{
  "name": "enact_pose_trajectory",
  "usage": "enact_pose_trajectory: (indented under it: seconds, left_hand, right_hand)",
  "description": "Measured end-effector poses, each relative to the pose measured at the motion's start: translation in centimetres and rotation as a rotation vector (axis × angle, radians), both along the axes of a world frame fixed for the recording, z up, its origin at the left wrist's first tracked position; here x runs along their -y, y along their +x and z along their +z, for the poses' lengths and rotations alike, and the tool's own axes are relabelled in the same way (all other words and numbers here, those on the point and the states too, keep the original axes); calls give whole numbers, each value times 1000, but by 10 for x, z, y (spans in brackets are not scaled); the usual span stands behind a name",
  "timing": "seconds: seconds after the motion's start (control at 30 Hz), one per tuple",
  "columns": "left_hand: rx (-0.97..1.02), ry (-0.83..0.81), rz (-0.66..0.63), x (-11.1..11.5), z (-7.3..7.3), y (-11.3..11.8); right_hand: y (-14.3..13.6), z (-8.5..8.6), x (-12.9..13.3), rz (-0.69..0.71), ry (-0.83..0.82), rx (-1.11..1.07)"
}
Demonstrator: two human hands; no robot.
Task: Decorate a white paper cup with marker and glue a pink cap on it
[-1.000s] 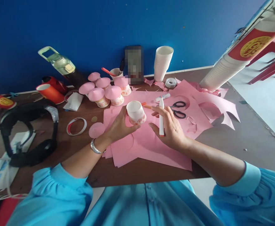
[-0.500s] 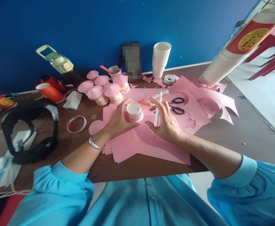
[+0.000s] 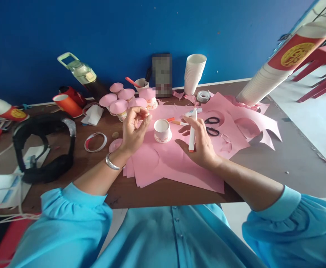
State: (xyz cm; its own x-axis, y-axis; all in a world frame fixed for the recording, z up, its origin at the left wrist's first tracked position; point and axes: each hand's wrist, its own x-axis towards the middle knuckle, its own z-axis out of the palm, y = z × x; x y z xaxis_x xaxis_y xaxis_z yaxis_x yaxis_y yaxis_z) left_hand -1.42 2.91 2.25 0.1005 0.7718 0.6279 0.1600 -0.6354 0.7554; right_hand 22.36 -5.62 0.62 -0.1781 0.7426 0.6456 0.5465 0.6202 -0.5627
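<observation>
At mid-frame, white cup (image 3: 163, 131): stood on the pink paper (image 3: 179, 163), between the two hands and touching neither, just right of the left hand (image 3: 135, 130).
Left hand: raised, fingers curled toward the thumb; whether the fingertips pinched anything was unclear.
Right hand (image 3: 203, 143): right of the cup, gripping the white marker (image 3: 192, 134) nearly upright, orange-red end down, fingers pointing toward upper left.
Forearms: reached in from the lower left and lower right, angled toward each other.
Partly hidden: pink-topped cups (image 3: 119, 107) behind the left hand; scissors (image 3: 212, 131) behind the right, only their black handles clear.
Cut off: cup stack (image 3: 266, 83), upper right.
</observation>
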Motion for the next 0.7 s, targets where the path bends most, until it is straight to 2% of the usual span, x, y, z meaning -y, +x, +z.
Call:
enact_pose_trajectory:
  seconds: [0.23, 0.37, 0.43, 0.53, 0.6, 0.7]
  left_hand:
    - [-68, -94, -30, 1, 10, 1]
    - [-145, -165, -36, 2, 9, 0]
    - [-198, -190, -3, 2, 11, 0]
    - [-282, -181, 15, -7, 17, 3]
    - [-362, -183, -59, -20, 23, 7]
    - [-479, -254, -218, -47, 32, 19]
  right_hand:
    - [0, -6, -3, 19, -29, -42]
    - [-1, 0, -2, -12, -17, -41]
    - [-2, 11, 0, -13, -5, -27]
    - [-1, 39, 5, 22, 33, -9]
    - [1, 62, 4, 53, 70, -9]
    - [8, 86, -10, 24, 0, -102]
